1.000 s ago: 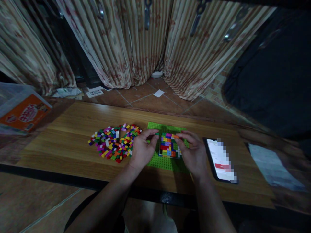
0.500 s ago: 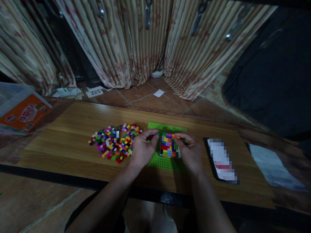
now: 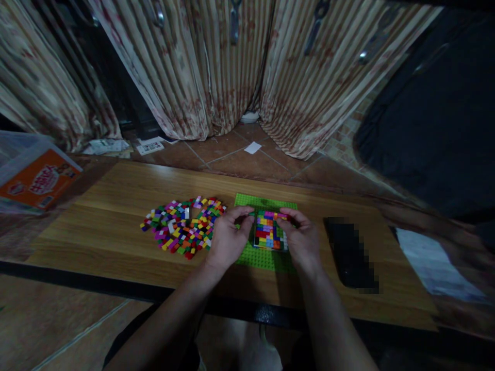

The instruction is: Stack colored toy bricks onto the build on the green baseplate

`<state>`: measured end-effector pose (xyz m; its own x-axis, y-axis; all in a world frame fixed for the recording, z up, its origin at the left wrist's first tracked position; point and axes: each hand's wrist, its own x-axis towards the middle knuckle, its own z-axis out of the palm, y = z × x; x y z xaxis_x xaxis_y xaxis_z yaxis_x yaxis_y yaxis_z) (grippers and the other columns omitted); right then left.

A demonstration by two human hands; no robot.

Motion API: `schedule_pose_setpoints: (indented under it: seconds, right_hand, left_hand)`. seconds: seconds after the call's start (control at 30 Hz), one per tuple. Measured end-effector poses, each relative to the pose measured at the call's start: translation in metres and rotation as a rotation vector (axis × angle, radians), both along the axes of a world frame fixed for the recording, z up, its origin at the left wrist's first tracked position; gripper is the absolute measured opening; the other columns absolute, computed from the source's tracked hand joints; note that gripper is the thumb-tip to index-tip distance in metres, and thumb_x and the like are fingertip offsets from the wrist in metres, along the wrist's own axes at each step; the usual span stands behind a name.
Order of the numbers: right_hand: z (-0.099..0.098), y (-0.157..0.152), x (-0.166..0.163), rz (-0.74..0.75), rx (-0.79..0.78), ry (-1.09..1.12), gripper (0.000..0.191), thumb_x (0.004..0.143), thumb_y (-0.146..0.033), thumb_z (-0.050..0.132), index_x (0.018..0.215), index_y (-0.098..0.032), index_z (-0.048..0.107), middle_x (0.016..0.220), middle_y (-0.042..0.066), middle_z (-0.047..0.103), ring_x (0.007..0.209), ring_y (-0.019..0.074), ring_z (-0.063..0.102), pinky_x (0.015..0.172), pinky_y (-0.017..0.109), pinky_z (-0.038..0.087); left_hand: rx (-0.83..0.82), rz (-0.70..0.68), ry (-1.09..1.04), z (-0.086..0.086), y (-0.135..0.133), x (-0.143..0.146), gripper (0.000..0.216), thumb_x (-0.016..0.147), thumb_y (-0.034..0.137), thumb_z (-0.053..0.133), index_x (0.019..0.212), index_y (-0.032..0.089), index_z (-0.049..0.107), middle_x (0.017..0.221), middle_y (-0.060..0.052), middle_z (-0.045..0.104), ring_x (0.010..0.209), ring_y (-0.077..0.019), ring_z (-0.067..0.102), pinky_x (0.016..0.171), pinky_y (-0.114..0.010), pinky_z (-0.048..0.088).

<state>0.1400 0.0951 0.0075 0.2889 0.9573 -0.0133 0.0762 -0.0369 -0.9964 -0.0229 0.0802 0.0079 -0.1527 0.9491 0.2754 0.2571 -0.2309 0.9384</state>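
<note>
Clear plastic box (image 3: 23, 138) with an orange label (image 3: 40, 178) at far left, off the end of the table (image 3: 96, 206). Next, loose brick pile (image 3: 185, 226): mixed colours, spread flat on the table, lots of pieces unplaced, no colour sorting visible.

Left hand (image 3: 228, 242): forearm up from the bottom edge, slanting right, wrist over the table's near part, fingers curled inward beside the build. Grip together, thumb and index clamped on a small green brick (image 3: 251, 213), just by the upper left corner of the build.

Middle: multicoloured brick block (image 3: 266, 232) on a green baseplate (image 3: 257, 263), between the 2 hands, bare studs showing around it. Progress, my judgement: well underway. Left and centre of the top are packed with bricks; a dark strip toward the right looks lower, so probably unfinished there.

Right hand (image 3: 303, 242): forearm up from lower right, leaning left, fingers bent over the block's upper right corner. Thumb and index close together there; too dim and small to tell if a brick sits between them or they just press the block.

Right of that, dark phone (image 3: 344, 257) flat on the table, partly pixelated. Far right, pale paper sheet (image 3: 436, 265).
</note>
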Motion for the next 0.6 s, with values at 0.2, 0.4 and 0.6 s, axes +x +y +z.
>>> schedule_pose_setpoints:
  seconds: [0.2, 0.4, 0.6]
  right_hand:
    - [-0.0050, 0.0029, -0.0020, -0.030, 0.067, 0.065, 0.040, 0.061, -0.032, 0.075, 0.097, -0.019, 0.064, 0.094, 0.005, 0.071, 0.088, 0.0207, 0.066, 0.087, 0.041, 0.050]
    - [-0.0081, 0.0032, -0.0024, -0.028, 0.027, 0.118, 0.049, 0.060, -0.033, 0.076, 0.104, -0.019, 0.060, 0.097, 0.007, 0.071, 0.087, 0.0218, 0.066, 0.086, 0.043, 0.050]
    - [0.0004, -0.0034, 0.0032, -0.046, 0.095, -0.041, 0.049, 0.067, -0.036, 0.075, 0.111, -0.018, 0.062, 0.104, 0.009, 0.069, 0.094, 0.0234, 0.065, 0.085, 0.043, 0.051]
  left_hand:
    - [0.001, -0.020, -0.003, 0.0039, -0.0017, 0.0005, 0.019, 0.082, 0.020, 0.063, 0.098, 0.019, 0.073, 0.092, -0.003, 0.074, 0.083, -0.0148, 0.068, 0.079, -0.027, 0.055]
    - [0.024, -0.054, 0.005, 0.0021, -0.0026, 0.0012, 0.018, 0.084, 0.021, 0.062, 0.098, 0.021, 0.074, 0.095, -0.003, 0.074, 0.086, -0.0155, 0.068, 0.082, -0.029, 0.054]
    - [-0.007, -0.068, -0.035, 0.0044, -0.0021, 0.0031, 0.019, 0.084, 0.022, 0.062, 0.098, 0.020, 0.074, 0.097, -0.004, 0.075, 0.087, -0.0167, 0.069, 0.084, -0.031, 0.055]
